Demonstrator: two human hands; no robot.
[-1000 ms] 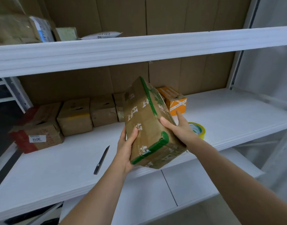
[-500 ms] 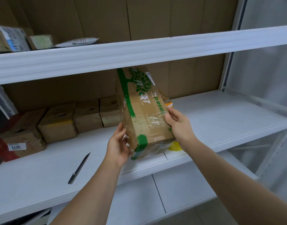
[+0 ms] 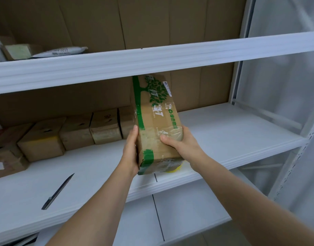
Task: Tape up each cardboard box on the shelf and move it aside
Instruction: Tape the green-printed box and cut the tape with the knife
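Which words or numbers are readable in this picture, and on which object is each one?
"2217": white flat mailer bag on the upper shelf.
"绿色物流": tall brown cardboard box with green tree print.
White sticker on that box, label on the red-brown box: too blurred to read.

Both forearms bare, no sleeves in view. Left hand (image 3: 130,153) & right hand (image 3: 183,145) w/o gloves or rings.
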